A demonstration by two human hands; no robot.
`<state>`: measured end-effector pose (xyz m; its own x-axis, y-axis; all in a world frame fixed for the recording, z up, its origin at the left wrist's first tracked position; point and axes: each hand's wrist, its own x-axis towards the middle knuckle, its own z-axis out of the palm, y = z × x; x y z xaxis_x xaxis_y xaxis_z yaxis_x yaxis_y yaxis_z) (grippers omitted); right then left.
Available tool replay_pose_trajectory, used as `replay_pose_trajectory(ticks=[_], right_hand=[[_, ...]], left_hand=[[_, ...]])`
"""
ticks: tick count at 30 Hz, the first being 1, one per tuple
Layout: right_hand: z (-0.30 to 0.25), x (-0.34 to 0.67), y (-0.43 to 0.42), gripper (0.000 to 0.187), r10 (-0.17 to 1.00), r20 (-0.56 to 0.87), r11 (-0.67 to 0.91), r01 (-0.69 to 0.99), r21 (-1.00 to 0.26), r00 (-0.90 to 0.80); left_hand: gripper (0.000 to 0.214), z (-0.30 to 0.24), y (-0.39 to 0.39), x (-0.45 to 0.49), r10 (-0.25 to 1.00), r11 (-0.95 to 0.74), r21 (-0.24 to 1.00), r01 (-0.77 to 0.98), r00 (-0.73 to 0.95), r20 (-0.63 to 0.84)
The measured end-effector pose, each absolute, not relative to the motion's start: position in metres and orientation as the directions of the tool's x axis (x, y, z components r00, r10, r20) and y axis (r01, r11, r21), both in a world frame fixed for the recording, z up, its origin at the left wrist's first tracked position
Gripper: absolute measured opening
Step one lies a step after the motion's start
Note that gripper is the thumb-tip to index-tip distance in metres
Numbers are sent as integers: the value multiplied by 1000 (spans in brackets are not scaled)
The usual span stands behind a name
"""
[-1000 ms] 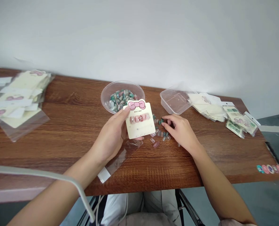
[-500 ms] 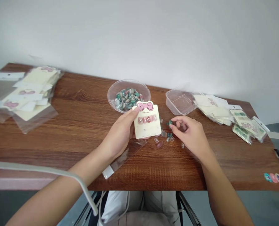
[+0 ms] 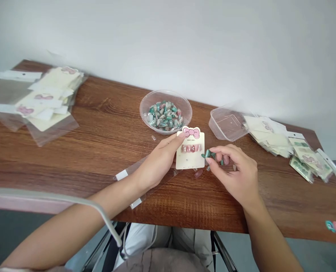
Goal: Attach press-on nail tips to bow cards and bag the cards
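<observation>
My left hand (image 3: 156, 164) holds a cream card (image 3: 190, 151) with a pink bow print and a row of pink press-on nails, tilted up above the wooden table (image 3: 100, 143). My right hand (image 3: 236, 172) sits just right of the card, its thumb and forefinger pinched on a small green nail (image 3: 208, 153). A few loose nails (image 3: 198, 173) lie on the table under the card. Beyond the card stands a clear round bowl (image 3: 165, 110) filled with green, grey and pink nails.
An empty clear rectangular tub (image 3: 228, 124) stands right of the bowl. Beside it lies a heap of packed cards (image 3: 287, 145). A pile of blank cards and clear sleeves (image 3: 40, 100) covers the left end. A clear sleeve (image 3: 134, 177) lies under my left wrist. A grey cable (image 3: 71, 204) crosses the foreground.
My right hand lifted off the loose nails with a green nail pinched and came up beside the card. The view shifted so everything sits further right in the frame.
</observation>
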<state>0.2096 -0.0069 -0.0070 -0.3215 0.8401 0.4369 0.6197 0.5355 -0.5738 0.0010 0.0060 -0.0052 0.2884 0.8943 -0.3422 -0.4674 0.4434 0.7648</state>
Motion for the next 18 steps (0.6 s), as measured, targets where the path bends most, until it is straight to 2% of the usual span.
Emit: replay_pose_trajectory(ticks=[4, 8, 14, 18], right_hand=[[-10, 219, -3, 19, 873, 405, 477, 657, -583, -274], [-13, 227, 1, 16, 887, 360, 447, 730, -517, -288], [-14, 237, 5, 9, 936, 166, 351, 794, -496, -310], [-12, 239, 3, 9, 936, 140, 344, 759, -553, -323]], left_hand=[[41, -5, 9, 0, 919, 391, 799, -457, 242, -311], [42, -6, 10, -2, 931, 362, 833, -418, 206, -301], [40, -8, 10, -2, 943, 328, 848, -416, 192, -271], [38, -8, 10, -1, 935, 352, 824, -443, 205, -290]])
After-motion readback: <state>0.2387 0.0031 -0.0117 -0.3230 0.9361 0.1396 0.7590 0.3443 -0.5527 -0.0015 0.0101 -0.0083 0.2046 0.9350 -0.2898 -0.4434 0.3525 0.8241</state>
